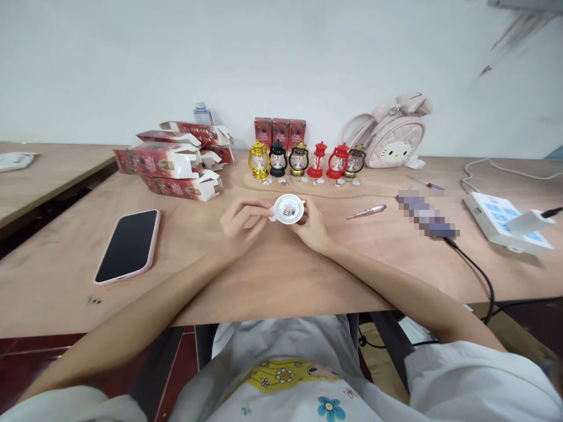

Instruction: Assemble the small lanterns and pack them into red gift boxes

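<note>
My right hand (314, 225) is closed around a white mini lantern (288, 218), its round underside turned up toward me. Small metal parts show in the recess of that base; the rest of the body is mostly hidden. At the base's left edge, my left hand (246, 221) pinches a small whitish piece (273, 212), too small to make out exactly. Beyond the hands stands a row of several mini lanterns in gold (259, 161), black (278, 159), bronze (299, 161) and red (338, 162). Small bits (303, 181) lie in front of them.
Opened red boxes (171, 161) pile up at the left, with upright red boxes (280, 130) behind the lanterns. A phone (129, 246) lies left. Rightward are a screwdriver (367, 211), another screwdriver (433, 186), a blurred-out device (426, 215) on a cable, a power strip (505, 220) and a pink bag (398, 138).
</note>
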Demonstrator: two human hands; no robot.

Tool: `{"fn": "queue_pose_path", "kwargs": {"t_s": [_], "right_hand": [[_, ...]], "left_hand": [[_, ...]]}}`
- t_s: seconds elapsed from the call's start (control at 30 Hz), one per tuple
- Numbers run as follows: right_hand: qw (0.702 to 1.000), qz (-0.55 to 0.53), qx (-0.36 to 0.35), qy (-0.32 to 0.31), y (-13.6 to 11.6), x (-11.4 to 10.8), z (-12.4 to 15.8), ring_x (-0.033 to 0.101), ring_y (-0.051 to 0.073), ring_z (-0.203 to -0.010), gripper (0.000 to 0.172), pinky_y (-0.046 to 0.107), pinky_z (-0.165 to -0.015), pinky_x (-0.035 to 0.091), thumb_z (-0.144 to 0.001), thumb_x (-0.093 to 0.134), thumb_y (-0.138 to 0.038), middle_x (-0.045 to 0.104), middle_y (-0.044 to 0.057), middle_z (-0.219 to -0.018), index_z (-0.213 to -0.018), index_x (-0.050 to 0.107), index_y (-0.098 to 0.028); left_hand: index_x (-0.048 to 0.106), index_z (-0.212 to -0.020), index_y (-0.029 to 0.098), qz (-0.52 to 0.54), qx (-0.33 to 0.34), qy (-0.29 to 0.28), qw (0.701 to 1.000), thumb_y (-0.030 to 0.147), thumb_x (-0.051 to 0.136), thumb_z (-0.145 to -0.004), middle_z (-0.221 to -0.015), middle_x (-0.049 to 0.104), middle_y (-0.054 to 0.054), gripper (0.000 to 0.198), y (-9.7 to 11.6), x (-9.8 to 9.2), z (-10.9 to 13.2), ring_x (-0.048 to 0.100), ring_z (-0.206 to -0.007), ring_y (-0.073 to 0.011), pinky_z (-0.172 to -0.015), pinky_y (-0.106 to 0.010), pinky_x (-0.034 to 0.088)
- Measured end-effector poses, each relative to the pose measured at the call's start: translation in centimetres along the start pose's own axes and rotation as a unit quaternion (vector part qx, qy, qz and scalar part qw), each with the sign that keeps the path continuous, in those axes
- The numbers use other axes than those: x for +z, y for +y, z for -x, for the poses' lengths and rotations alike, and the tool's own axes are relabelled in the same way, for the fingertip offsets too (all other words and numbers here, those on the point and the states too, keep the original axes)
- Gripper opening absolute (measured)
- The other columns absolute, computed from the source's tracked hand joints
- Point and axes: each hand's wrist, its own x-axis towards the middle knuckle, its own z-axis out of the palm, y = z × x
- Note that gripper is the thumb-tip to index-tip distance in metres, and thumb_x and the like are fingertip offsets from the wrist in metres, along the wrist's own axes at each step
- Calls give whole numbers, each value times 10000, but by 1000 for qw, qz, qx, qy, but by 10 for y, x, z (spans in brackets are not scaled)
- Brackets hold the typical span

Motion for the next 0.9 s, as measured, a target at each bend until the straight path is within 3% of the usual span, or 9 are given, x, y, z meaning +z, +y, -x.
{"fn": "queue_pose_path", "kwargs": {"t_s": [0.13,0.33,0.6,0.9], "right_hand": [[999,29,-38,0,-5,-2,1,617,241,-992,457,430,-874,517,-698,706,-187,636,56,-1117,-1101,501,-256],[996,68,-64,7,-11,-3,3,587,255,-1055,450,439,-924,482,-691,723,-203,643,43,-1125,-1089,522,-266],[995,69,-65,6,-11,-3,2,576,253,-1055,441,433,-919,472,-694,703,-177,640,47,-1130,-1089,527,-263],[998,47,-39,5,-6,-3,1,604,251,-1032,442,456,-925,488,-700,710,-185,644,47,-1135,-1088,513,-264]], "left_hand": [[631,-895,217,17,44,-43,998,207,556,-923,-900,691,-18,81,1,-1,3,656,-766,-100,-699,-230,537],[663,-867,211,-3,38,-104,994,253,490,-954,-901,702,-36,198,-3,-1,4,660,-781,-114,-700,-243,530],[714,-854,249,-31,120,-43,991,191,561,-905,-722,640,-11,171,-8,7,2,506,-607,-124,-566,-287,373],[689,-1047,267,-54,80,-141,985,241,563,-850,-920,712,-33,236,-4,1,0,561,-722,-163,-637,-330,367]]}}
